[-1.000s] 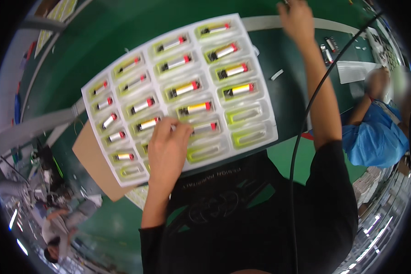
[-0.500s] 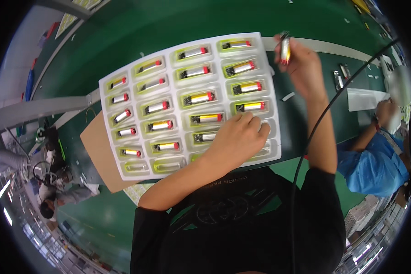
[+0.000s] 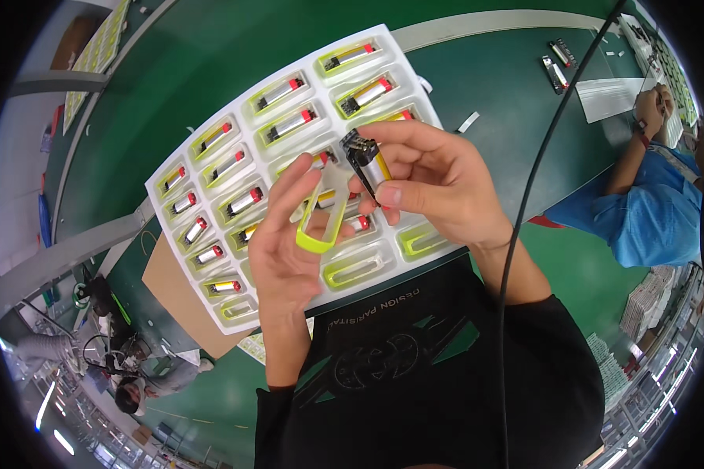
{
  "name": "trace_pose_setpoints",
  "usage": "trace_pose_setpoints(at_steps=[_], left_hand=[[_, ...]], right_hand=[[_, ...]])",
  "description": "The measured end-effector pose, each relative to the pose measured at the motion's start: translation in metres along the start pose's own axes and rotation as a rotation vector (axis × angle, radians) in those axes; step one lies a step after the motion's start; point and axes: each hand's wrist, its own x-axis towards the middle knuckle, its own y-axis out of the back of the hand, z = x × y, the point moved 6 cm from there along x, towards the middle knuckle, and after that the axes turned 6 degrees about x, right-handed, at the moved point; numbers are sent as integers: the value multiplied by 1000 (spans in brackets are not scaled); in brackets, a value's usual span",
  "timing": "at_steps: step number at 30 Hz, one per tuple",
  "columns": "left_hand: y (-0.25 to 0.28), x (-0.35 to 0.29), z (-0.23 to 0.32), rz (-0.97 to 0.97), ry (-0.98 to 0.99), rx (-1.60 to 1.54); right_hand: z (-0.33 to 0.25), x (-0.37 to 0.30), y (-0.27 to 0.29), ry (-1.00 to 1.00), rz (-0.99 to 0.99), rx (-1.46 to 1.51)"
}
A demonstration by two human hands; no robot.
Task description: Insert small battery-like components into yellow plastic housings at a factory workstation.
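Observation:
My left hand (image 3: 287,250) holds a clear plastic shell (image 3: 314,241) with a yellow-green rim, its open side facing up. Between the thumb and fingers of my right hand (image 3: 444,181) is a small cylindrical battery assembly (image 3: 372,166), silver and yellow with a black end piece upward. The two parts are close together but apart, above a white tray (image 3: 250,98). Most of the tray's pockets hold yellow-green shells with similar battery assemblies, red at one end. Along the near edge, an unfilled shell (image 3: 360,270) lies in its pocket. My hands hide several middle pockets.
Brown cardboard (image 3: 181,285) sticks out under the tray's left side. Loose battery assemblies (image 3: 556,74) lie on the green table at the right. A black cable (image 3: 538,191) hangs across the view. A co-worker in blue (image 3: 630,207) works at the right, near a white sheet (image 3: 612,99).
My left hand has lifted a shell out of the tray. My right hand has brought the battery assembly from the far right in over the tray, beside the shell. The view has turned slightly.

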Motion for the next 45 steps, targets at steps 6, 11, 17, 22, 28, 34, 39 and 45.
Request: trace_pose_setpoints(at_steps=[6,11,17,22,28,34,39,45], left_hand=[[15,-4,-2,144,95,-98],[16,0,7,122,-81,73],[28,-7,11,111,-106,251],[24,-7,19,62,-188,301],[23,-9,24,78,-147,244],[15,-5,23,122,-86,254],[17,-4,20,170,-38,290],[14,-7,26,132,-133,275]], right_hand=[[-2,-4,-25,118,-11,-142],[-29,-12,-37,356,26,-961],[-38,-9,-51,555,-68,-1175],[-40,-10,-55,542,-72,-1255],[-39,-9,-54,570,-72,-1282],[-34,-9,-52,542,-54,-1187],[-33,-7,-45,472,-44,-997],[-35,-10,-39,398,-70,-910]])
